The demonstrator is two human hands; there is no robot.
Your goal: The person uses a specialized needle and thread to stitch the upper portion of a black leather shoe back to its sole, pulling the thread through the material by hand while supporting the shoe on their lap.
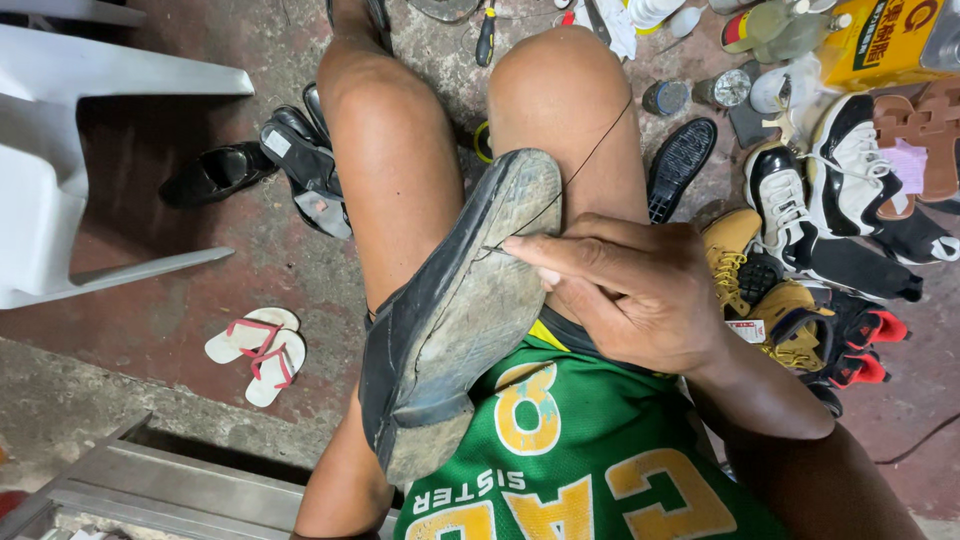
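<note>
The shoe [455, 320] lies sole-up across the lap, between the knees. The right hand [640, 290] pinches a needle at the sole's edge, thread [590, 155] trailing upward. The left hand is hidden, so its grip cannot be told. The sole looks stiff and worn, the upper soft; best held by the heel.

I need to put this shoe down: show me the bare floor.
Bare floor lies left of the knees, between the white plastic chair, the black shoes and the pair of flip-flops. To the right it is crowded: sneakers, tan boots and bottles fill it.
</note>
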